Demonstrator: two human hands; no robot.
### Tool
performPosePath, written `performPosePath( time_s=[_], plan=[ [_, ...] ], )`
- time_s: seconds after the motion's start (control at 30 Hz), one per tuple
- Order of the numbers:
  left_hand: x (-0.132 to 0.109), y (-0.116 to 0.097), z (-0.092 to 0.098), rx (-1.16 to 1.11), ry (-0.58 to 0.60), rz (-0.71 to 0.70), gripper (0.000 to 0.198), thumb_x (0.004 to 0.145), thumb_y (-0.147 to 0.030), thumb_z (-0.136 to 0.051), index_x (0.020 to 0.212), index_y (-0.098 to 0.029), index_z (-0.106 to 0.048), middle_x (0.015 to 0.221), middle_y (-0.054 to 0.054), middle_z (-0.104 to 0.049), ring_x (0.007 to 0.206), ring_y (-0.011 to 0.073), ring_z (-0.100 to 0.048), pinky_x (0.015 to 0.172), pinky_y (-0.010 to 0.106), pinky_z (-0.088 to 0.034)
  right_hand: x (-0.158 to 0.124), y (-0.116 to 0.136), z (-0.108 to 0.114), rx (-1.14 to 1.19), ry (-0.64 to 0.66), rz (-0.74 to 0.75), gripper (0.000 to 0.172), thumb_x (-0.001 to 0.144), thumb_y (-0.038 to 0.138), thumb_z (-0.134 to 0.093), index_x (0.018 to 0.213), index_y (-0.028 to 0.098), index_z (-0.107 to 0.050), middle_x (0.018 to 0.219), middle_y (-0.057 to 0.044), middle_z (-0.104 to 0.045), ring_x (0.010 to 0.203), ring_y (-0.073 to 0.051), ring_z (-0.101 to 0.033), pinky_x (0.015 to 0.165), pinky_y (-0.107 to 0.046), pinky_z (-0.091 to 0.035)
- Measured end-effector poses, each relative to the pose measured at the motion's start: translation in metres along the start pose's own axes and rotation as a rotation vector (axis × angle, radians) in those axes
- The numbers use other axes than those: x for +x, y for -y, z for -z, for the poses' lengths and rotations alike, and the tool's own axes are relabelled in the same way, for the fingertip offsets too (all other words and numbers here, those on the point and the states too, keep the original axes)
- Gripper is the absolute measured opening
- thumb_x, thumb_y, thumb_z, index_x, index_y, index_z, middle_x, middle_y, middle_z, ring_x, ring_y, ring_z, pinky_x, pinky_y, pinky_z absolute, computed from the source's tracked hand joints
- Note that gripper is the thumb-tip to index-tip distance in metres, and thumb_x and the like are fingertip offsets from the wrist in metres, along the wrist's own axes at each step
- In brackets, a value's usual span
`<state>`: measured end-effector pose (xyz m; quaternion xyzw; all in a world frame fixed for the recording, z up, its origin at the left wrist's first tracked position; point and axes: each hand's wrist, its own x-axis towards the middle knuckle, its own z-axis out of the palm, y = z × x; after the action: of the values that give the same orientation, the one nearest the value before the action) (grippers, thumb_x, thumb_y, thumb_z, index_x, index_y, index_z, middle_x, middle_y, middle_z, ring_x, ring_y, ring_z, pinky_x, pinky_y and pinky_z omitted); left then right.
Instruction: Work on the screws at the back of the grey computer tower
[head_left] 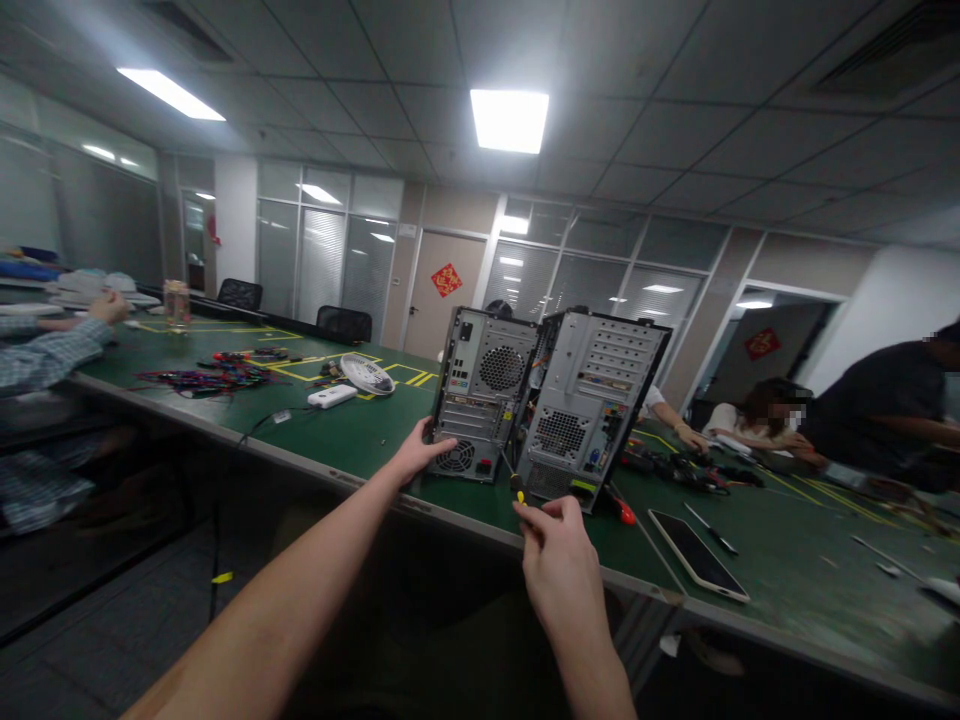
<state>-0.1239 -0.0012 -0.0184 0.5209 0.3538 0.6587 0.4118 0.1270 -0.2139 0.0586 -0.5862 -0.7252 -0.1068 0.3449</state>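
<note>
Two grey computer cases stand side by side on the green table (360,430), rear panels facing me. My left hand (424,448) grips the lower left edge of the left case (480,392), fingers wrapped round its corner. My right hand (559,545) is closed on a screwdriver (516,487) with a black and yellow handle. Its thin shaft points up into the gap at the lower left of the right case (589,400).
A phone (697,555) lies face up right of the cases, beside a red-handled tool (621,510) and a pen (712,530). Coloured cables (210,375), a white box (332,396) and a round white dish (367,373) lie left. Other people sit at both ends.
</note>
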Motion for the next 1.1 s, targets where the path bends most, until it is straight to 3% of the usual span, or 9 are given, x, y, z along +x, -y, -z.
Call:
performPosePath(
  time_s=[0.2, 0.37, 0.5, 0.67, 0.93, 1.1],
  plan=[
    [-0.004, -0.009, -0.004, 0.018, -0.008, 0.017, 0.09, 0.062, -0.041, -0.093, 0.138, -0.019, -0.05, 0.136, 0.016, -0.062, 0.125, 0.029, -0.06, 0.113, 0.047, -0.041, 0.0, 0.006, 0.006, -0.014, -0.017, -0.028, 0.038, 0.089, 0.015, -0.056, 0.125, 0.024, -0.066, 0.101, -0.005, -0.057, 0.077, -0.018, -0.064, 0.068, -0.028, -0.048],
    [-0.004, -0.008, -0.004, 0.019, -0.003, 0.019, 0.09, 0.062, -0.042, -0.093, 0.138, -0.018, -0.05, 0.137, 0.016, -0.062, 0.127, 0.0293, -0.059, 0.114, 0.047, -0.04, 0.0, 0.008, 0.009, -0.002, 0.001, -0.033, 0.022, 0.089, 0.013, -0.052, 0.104, 0.021, -0.066, 0.105, -0.005, -0.058, 0.08, -0.018, -0.064, 0.07, -0.028, -0.047],
    [-0.001, -0.001, -0.002, -0.001, -0.005, 0.009, 0.092, 0.061, -0.041, -0.093, 0.14, -0.019, -0.05, 0.134, 0.016, -0.063, 0.127, 0.0295, -0.059, 0.116, 0.048, -0.038, 0.001, 0.007, 0.006, 0.038, -0.047, 0.042, 0.025, 0.09, 0.013, -0.047, 0.097, 0.02, -0.069, 0.108, -0.007, -0.059, 0.082, -0.017, -0.064, 0.074, -0.029, -0.049],
    [0.0, 0.001, 0.0, -0.004, -0.001, 0.017, 0.093, 0.06, -0.041, -0.094, 0.139, -0.02, -0.05, 0.134, 0.016, -0.064, 0.128, 0.0299, -0.059, 0.116, 0.048, -0.038, 0.0, 0.006, 0.003, 0.118, -0.069, 0.055, 0.027, 0.09, 0.014, -0.046, 0.1, 0.02, -0.07, 0.108, -0.007, -0.061, 0.085, -0.018, -0.065, 0.077, -0.03, -0.049],
    [-0.002, -0.005, -0.003, 0.007, 0.001, 0.028, 0.092, 0.061, -0.042, -0.093, 0.139, -0.019, -0.049, 0.134, 0.016, -0.063, 0.126, 0.0288, -0.061, 0.114, 0.048, -0.041, 0.002, 0.003, 0.002, 0.184, -0.083, -0.053, 0.018, 0.093, 0.033, -0.057, 0.101, 0.018, -0.065, 0.093, -0.007, -0.064, 0.083, -0.022, -0.064, 0.077, -0.033, -0.047],
    [-0.002, -0.004, -0.002, 0.02, 0.009, 0.027, 0.092, 0.063, -0.042, -0.092, 0.14, -0.02, -0.048, 0.135, 0.016, -0.063, 0.125, 0.0286, -0.061, 0.114, 0.048, -0.042, 0.001, 0.004, 0.005, 0.19, -0.065, -0.033, 0.016, 0.091, 0.025, -0.059, 0.104, 0.019, -0.066, 0.096, -0.006, -0.065, 0.085, -0.022, -0.065, 0.078, -0.032, -0.048]
  ],
)
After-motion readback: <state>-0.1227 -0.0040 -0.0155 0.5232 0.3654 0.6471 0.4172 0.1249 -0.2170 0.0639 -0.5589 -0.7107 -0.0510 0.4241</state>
